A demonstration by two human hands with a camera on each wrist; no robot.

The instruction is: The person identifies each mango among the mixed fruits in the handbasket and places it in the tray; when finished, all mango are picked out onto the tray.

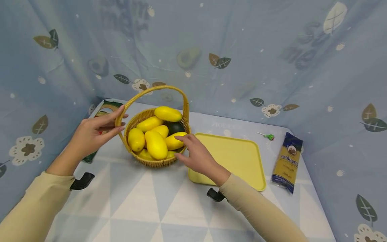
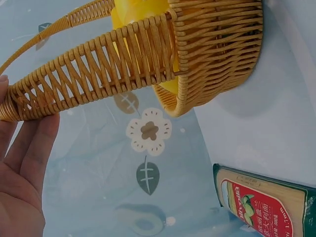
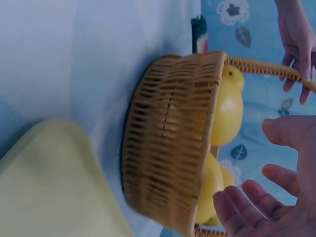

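Note:
A wicker basket (image 1: pixel 157 163) holds several yellow mangoes (image 1: pixel 156 145) and a dark green round item (image 1: pixel 174 127), partly covered by them. With thumb and fingers, my left hand (image 1: pixel 92 134) grips the left side of the basket's handle (image 1: pixel 163 87); the left wrist view shows the fingers against the woven handle (image 2: pixel 89 74). Over the basket's right rim is my right hand (image 1: pixel 201 156), its fingers spread beside the rightmost mango (image 1: pixel 173 142). The right wrist view shows nothing in that hand (image 3: pixel 276 197); whether a fingertip touches the mango I cannot tell.
A yellow tray (image 1: pixel 235 154) lies right of the basket, partly under my right forearm. Beyond it are a green-wrapped lollipop (image 1: pixel 269 136) and a blue-and-gold pasta pack (image 1: pixel 287 163). Another pasta pack (image 2: pixel 261 202), green-edged, lies left of the basket. Patterned cloth (image 1: pixel 193 43) hangs around the table.

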